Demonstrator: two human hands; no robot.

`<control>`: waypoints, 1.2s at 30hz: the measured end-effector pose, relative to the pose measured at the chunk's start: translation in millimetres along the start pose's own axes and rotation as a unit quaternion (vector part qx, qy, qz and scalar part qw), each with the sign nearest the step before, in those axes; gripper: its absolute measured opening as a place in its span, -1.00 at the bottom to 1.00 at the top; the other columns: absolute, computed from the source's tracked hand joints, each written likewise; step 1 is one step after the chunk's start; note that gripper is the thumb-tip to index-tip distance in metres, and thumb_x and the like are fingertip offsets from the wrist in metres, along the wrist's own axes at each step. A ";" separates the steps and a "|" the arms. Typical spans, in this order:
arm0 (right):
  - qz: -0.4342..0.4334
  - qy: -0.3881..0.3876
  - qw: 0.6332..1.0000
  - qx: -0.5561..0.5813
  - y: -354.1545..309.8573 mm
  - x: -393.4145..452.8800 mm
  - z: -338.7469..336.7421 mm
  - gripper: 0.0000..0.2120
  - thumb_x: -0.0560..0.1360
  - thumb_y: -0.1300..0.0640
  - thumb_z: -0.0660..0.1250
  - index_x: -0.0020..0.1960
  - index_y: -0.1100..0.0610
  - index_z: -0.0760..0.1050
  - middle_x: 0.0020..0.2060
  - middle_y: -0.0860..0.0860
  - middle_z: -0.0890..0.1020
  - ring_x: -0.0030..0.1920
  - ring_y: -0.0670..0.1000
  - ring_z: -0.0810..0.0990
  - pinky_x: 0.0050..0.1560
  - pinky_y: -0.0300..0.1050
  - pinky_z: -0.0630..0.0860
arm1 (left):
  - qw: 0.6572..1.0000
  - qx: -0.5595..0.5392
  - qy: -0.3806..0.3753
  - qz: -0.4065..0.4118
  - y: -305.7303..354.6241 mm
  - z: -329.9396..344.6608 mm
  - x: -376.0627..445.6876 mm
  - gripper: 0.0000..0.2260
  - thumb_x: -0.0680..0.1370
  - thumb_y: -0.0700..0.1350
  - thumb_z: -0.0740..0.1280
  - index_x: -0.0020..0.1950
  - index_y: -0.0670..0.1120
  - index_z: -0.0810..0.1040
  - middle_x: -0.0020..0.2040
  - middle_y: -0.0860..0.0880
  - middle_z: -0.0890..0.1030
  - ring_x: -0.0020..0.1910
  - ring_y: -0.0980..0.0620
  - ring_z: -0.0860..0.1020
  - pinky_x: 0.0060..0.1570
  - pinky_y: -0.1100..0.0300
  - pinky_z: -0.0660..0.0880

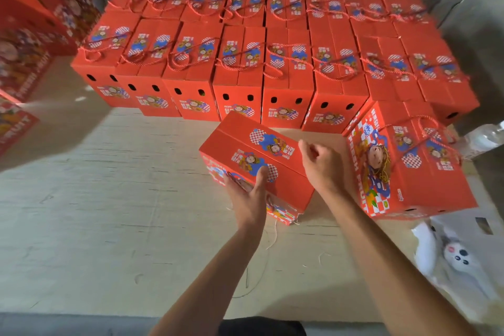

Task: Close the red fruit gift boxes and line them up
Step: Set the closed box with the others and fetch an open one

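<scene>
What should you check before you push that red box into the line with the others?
1. Top flaps of the box in hand shut flat: ok.
2. Left hand holds its near side: ok.
3. Right hand gripping the box: not ok, fingers curled above it.
4. Rope handle on top like the front row: not ok, none visible.
5. Turned square to the row: not ok, angled.
6. Free slot in the row: cannot tell.

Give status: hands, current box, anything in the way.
Left hand flat against near side of loose gift box; right hand curled at its far end, grip unclear. Flaps down, box askew before front row. Tipped box close right.
</scene>
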State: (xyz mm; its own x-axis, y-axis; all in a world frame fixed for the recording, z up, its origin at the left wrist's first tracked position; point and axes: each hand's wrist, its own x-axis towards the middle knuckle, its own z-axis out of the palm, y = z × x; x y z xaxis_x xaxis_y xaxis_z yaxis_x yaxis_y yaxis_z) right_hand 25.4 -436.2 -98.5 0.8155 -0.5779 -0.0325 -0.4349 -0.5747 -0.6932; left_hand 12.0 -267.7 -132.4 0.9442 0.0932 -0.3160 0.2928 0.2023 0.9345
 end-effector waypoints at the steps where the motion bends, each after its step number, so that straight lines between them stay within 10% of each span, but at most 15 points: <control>1: 0.004 0.025 1.000 -0.013 3.4 -7.1 -0.4 -0.52 0.67 -0.15 0.23 -0.32 0.11 0.51 -0.46 -0.06 0.53 -0.45 -0.05 0.48 -0.41 -0.20 0.25 | 1.000 -0.003 -0.015 -0.002 1.7 0.0 2.6 -0.42 0.50 0.08 0.54 0.44 0.07 0.38 0.27 0.03 0.64 0.25 0.01 0.63 0.31 -0.13 0.54; 9: 0.054 0.183 0.974 -0.122 32.1 -38.7 -37.9 -0.77 0.66 0.14 0.23 -0.04 0.21 0.61 -0.23 0.15 0.68 -0.28 0.16 0.60 -0.38 -0.27 0.19 | 0.983 0.042 -0.172 -0.044 15.1 53.3 16.5 -0.64 0.62 0.00 0.42 0.40 0.05 0.50 0.20 0.00 0.70 0.15 -0.06 0.69 0.14 -0.11 0.64; 13: -0.016 0.157 0.981 -0.113 43.3 -31.5 -59.5 -0.64 0.55 0.30 0.30 0.34 0.29 0.53 0.28 0.23 0.61 0.33 0.22 0.57 0.22 0.05 0.53 | 0.968 0.073 -0.233 -0.057 15.9 93.9 21.9 -0.69 0.64 -0.04 0.39 0.39 0.05 0.54 0.17 -0.03 0.71 0.12 -0.05 0.69 0.07 0.03 0.66; 19: -0.052 0.069 0.972 -0.219 67.4 -20.5 -67.3 -0.35 0.65 -0.16 0.17 0.59 0.22 0.28 0.61 0.15 0.24 0.65 0.15 0.09 0.62 0.15 0.07 | 0.961 0.126 -0.240 -0.054 2.4 156.5 7.6 -0.59 0.65 0.08 0.34 0.48 0.01 0.47 0.33 -0.03 0.62 0.32 -0.03 0.58 0.40 -0.09 0.46; 27: -0.080 0.081 0.966 -0.230 75.2 -7.6 -68.6 -0.33 0.63 -0.19 0.13 0.60 0.18 0.27 0.62 0.10 0.23 0.66 0.08 0.07 0.61 0.12 0.10 | 0.972 0.132 -0.194 -0.027 -4.3 176.9 15.2 -0.77 0.63 0.12 0.37 0.23 0.06 0.60 0.13 -0.01 0.71 0.12 0.00 0.68 0.23 -0.11 0.59; 32: -0.013 0.199 0.964 -0.174 78.4 -10.0 -76.7 -0.49 0.60 -0.09 0.32 0.35 0.28 0.50 0.36 0.19 0.54 0.42 0.19 0.45 0.43 0.10 0.40 | 0.950 0.279 -0.128 -0.052 -1.8 171.4 23.9 -0.45 0.48 0.37 0.41 0.06 -0.12 0.52 -0.05 -0.15 0.66 -0.07 -0.10 0.65 -0.01 -0.12 0.63; 36: 0.011 0.213 0.958 -0.192 73.7 -13.1 -79.5 -0.55 0.58 -0.08 0.31 0.29 0.24 0.54 0.25 0.12 0.59 0.28 0.15 0.50 0.33 0.02 0.41 | 0.957 0.242 -0.159 0.000 29.6 168.8 25.4 -0.60 0.57 0.10 0.44 -0.27 -0.17 0.50 -0.30 -0.26 0.59 -0.31 -0.05 0.47 -0.29 -0.07 0.44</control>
State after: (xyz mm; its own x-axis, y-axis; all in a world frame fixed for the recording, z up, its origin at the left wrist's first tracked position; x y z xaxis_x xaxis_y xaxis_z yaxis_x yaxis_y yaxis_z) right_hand -47.7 -517.1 -91.9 0.6105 -0.7289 0.3098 -0.6250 -0.6836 -0.3769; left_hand 70.1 -424.0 -85.2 0.9196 -0.2242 -0.3226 0.2559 -0.2810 0.9250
